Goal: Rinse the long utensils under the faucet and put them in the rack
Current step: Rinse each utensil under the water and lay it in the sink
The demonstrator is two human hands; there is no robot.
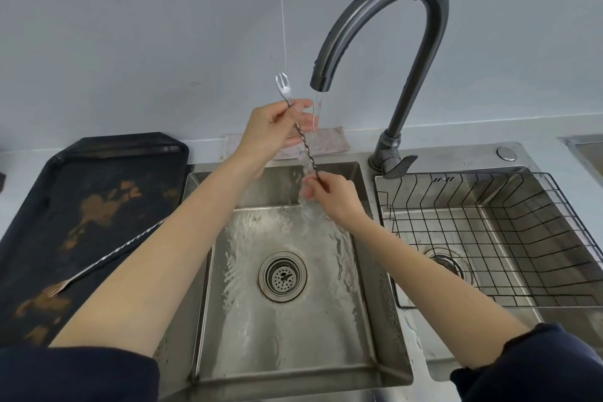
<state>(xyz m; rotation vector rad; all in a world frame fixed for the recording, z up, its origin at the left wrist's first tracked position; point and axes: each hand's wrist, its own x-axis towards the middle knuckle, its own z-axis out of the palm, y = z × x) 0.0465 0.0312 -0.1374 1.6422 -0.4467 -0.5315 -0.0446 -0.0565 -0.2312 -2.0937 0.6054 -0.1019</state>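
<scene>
Currently twisted-stem fork (301, 137) is pinched at both ends, left hand (272, 130) near tines, right hand (329, 196) at base, under faucet (321, 81) stream: advise rotating stem so water reaches every groove before moving to wire rack (489, 238) at right.

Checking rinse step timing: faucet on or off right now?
On. Water runs from the faucet spout past the twisted fork held by the left hand and right hand, rippling across the sink floor.
</scene>
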